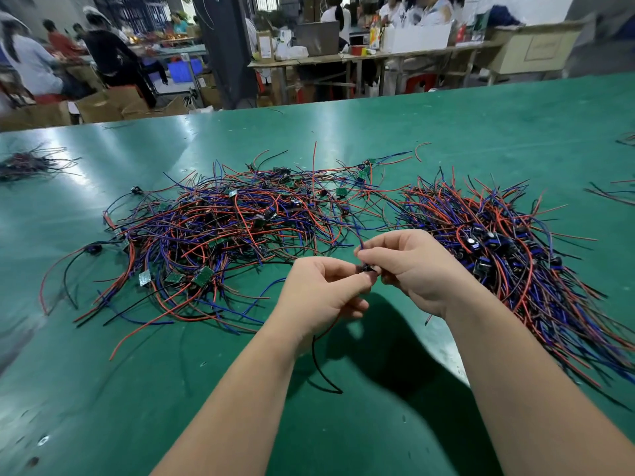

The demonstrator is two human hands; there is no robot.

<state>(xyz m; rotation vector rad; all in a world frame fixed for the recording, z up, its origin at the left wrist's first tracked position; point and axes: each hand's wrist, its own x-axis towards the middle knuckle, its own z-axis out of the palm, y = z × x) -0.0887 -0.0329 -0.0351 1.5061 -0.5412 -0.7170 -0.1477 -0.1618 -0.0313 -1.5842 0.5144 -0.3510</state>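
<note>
Your hands: left hand [323, 290] and right hand [412, 269] meet above the green table [103, 372], both pinching a small black component [368, 269].
Leads: black wire [318, 362] dangles below; blue wire [357, 235] rises.
Risk: pulling may snag the tangled wire pile [213, 235], dragging neighbours.

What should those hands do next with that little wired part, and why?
Probably lay it on the right pile: the left hand and right hand pinch one small black part, wires dangling, and that pile looks combed, unlike the tangled pile.
</note>
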